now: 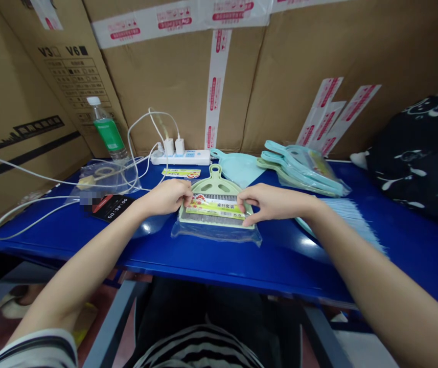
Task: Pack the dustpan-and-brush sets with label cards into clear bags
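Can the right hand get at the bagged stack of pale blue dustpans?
Probably yes: the right hand sits just below the bagged dustpans, with no object visibly between them, though it touches the green dustpan.

The person has two hands: one left hand (163, 198) and one right hand (276, 202). On the blue table (280, 266) there is one green dustpan (214, 186) on one clear plastic bag (215, 236), and one paper label (215, 207) is on this dustpan. One second label (181, 173) lies near it. There is one pale blue dustpan (237, 168) alone, and one pile of bagged dustpans (299, 168) shows at least three handles, but the exact number is hard to tell. The table also carries one water bottle (107, 130), one power strip (180, 157), two white chargers (174, 146), one black device (107, 208) and one black cloth bundle (414, 158).
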A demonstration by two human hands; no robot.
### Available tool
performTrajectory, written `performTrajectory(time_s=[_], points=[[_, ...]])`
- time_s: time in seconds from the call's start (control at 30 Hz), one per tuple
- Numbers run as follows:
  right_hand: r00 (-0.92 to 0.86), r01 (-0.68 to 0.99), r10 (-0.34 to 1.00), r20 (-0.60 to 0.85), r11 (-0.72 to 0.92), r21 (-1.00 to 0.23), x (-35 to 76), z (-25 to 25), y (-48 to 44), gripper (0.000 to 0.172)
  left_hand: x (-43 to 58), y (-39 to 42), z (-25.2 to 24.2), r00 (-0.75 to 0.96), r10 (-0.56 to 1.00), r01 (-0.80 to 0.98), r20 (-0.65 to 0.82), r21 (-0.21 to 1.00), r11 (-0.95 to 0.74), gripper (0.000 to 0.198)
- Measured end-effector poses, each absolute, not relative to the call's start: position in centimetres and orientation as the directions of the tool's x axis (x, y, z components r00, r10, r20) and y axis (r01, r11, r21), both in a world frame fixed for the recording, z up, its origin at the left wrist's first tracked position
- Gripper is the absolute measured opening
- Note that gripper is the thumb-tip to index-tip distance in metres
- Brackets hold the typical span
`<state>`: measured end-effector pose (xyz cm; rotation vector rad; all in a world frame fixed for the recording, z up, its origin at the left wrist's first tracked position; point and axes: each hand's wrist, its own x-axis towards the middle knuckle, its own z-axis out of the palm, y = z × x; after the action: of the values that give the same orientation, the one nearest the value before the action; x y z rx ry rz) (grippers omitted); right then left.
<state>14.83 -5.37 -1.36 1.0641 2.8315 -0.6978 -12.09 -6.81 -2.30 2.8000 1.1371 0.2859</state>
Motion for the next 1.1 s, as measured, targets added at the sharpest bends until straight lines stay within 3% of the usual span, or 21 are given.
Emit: performTrajectory(time_s=[0.1,0.33,0.57,1.1], points=[[-0.781,0.617,0.597,-0.183,0.693,-0.373,14.7,-1.3,-5.7,0.032,-11.7,-7.4,-1.9,0.727,0.669,0.656,0.154,0.134,-0.743,0.034],[-0.794,0.606,0.580,-0.185,0.728,-0.319,14.1,-1.2,-6.4,0.015,-10.6,-8.8,-1.0,0.826,0.562,0.533,-0.040,0.380,-0.756,0.015],[-0.798,0.602,0.571,-0.191,0.743,-0.293,13.8,-1.2,-7.0,0.006,-10.4,-9.1,-1.4,0.813,0.574,0.550,-0.097,0.454,-0.701,0.007],[-0.829,0.553,0.528,-0.184,0.721,-0.417,13.1,-1.4,-7.4,0.015,-10.0,-8.9,-2.2,0.844,0.536,0.472,0.025,0.441,-0.763,0.016]])
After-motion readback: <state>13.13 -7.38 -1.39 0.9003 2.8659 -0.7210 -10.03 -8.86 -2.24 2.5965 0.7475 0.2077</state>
